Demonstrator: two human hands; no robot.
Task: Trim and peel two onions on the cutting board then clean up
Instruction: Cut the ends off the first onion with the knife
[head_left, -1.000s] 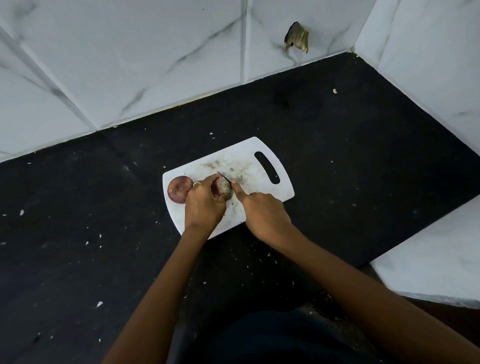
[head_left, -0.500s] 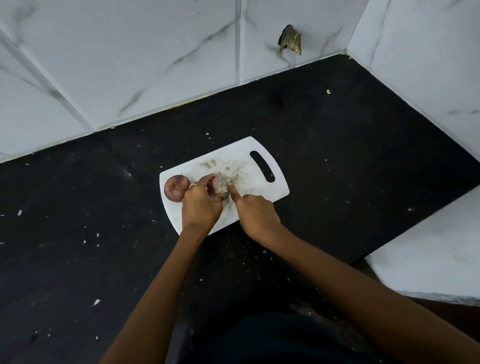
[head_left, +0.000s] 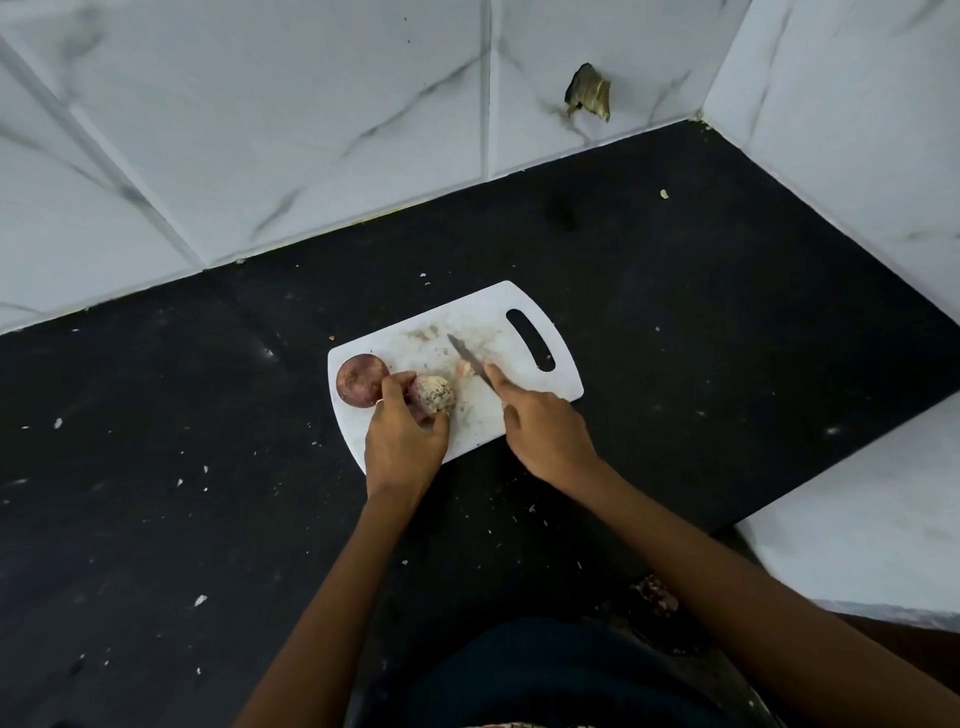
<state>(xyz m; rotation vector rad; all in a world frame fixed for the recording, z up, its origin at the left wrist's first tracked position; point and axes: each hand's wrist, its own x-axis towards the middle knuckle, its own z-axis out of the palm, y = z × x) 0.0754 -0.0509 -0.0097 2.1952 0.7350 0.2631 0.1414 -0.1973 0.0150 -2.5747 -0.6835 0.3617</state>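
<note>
I see the left hand (head_left: 402, 434) closed around one onion (head_left: 435, 396), holding it on the cutting board (head_left: 540, 387) with the pale, rough cut end turned toward the right. The fingers wrap over the top and the thumb sits below, so only part of the onion shows. The right hand (head_left: 545, 431) is closed on the knife (head_left: 470, 359); the index finger lies stretched along the back of the blade, and the handle is hidden inside the hand. The blade points up and to the left, and it is apart from the held onion. Beside the blade lies a small trimmed piece (head_left: 464, 370) on the board. The second onion (head_left: 362, 380), round and purple, rests at the left corner of the board, just beside the left hand. The white board lies on a black counter (head_left: 156, 441) with many small pale crumbs on it, and the white marble tiles (head_left: 311, 130) stand behind.
</note>
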